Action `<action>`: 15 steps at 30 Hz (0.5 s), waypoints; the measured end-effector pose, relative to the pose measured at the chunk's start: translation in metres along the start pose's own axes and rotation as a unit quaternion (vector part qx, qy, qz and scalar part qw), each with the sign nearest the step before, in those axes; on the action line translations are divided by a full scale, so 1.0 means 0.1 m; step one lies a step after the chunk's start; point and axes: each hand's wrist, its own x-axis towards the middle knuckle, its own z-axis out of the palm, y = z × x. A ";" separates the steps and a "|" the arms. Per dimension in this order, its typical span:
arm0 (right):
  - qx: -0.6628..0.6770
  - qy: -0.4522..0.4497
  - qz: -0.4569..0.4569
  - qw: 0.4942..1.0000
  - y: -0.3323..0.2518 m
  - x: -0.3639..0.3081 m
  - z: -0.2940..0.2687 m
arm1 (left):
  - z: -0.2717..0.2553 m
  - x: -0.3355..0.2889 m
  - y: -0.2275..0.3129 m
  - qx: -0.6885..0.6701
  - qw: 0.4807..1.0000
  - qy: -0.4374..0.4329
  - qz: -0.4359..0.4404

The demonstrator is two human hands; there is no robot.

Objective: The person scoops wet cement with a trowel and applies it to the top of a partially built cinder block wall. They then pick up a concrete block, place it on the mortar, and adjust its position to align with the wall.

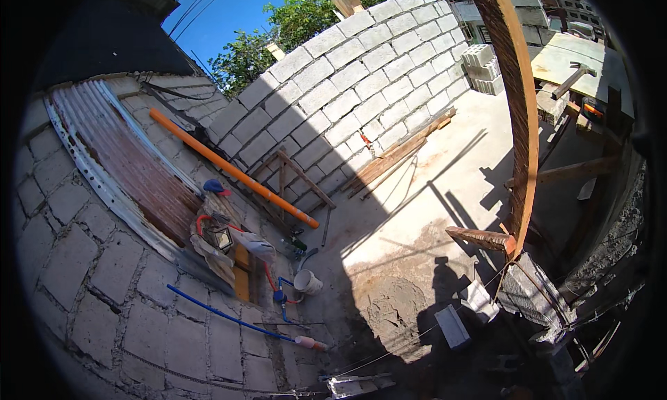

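Neither of my hands shows in the head view, so what they hold or touch is hidden. Low in the picture, a grey mound of wet-looking mortar point(397, 310) lies on the floor. Beside it a concrete block point(453, 326) rests at a tilt, with a pale broken piece point(479, 301) close by. A rough concrete block point(531, 289) sits further right, at the foot of an upright wooden post point(522, 122). A thin string point(389, 355) runs slantwise across the lower part.
A block wall point(347, 73) closes the far side; planks point(403, 150) lie along it. On the left wall hang a corrugated sheet point(125, 157) and clothes point(219, 240). An orange pipe point(229, 165) leans there near a white bucket point(307, 282). A hammer point(573, 79) lies on a board point(580, 60).
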 end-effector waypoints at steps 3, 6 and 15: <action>-0.012 0.038 -0.051 0.998 -0.17 0.32 0.04 | -0.19 -0.16 0.17 -0.169 0.979 0.068 -0.091; -0.022 0.033 -0.017 0.999 -0.03 0.66 0.31 | -0.32 -0.34 0.29 -0.228 0.960 0.106 -0.126; 0.002 0.050 0.022 0.999 0.44 0.87 0.80 | -0.47 -0.63 0.03 -0.148 0.967 0.199 -0.053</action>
